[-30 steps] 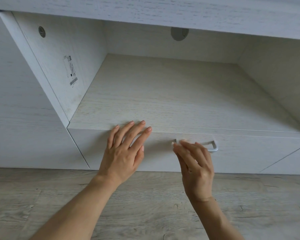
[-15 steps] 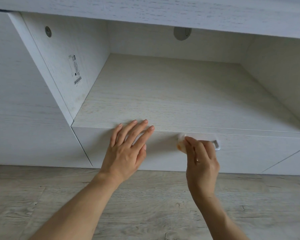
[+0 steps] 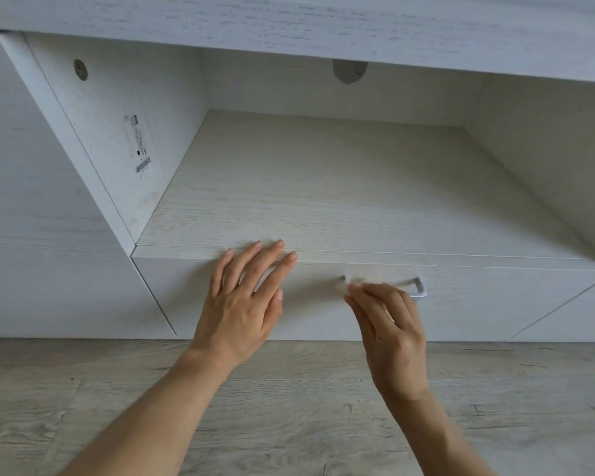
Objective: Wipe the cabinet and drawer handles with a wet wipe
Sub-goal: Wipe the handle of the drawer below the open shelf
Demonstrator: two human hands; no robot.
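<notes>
Right hand (image 3: pixel 389 334): The fingers reach forward and hold the wipe (image 3: pixel 352 282) at their tips. The thumb is hidden beneath, so we judge a pinch rather than see one.
Wipe: It sits at the right fingertips, draped over the near end of the handle (image 3: pixel 419 290). It is white, thin and blurred.
How the wipe handles: We expect it to be light, limp and damp. It will likely bunch up or slide off unless we fold it round the bar. We would take it with fingertips above and thumb below, the bar between them.
Handle: It lies just beyond the right fingers, a slim metal bar. Its far end and corner show bare past the knuckles. We judge it stiff, smooth and slick once wet.
Left hand (image 3: pixel 243 304): It is beside the right hand but apart from it. The fingers are spread and lie flat on the drawer (image 3: pixel 488 304), with the tips at its top edge. It holds nothing.
Drawer: It lies under both hands and looks closed. We judge that the left palm braces it.
Shelf (image 3: pixel 323 194): It opens beyond the fingertips.
Floor (image 3: pixel 289 407): It lies beneath both wrists.
</notes>
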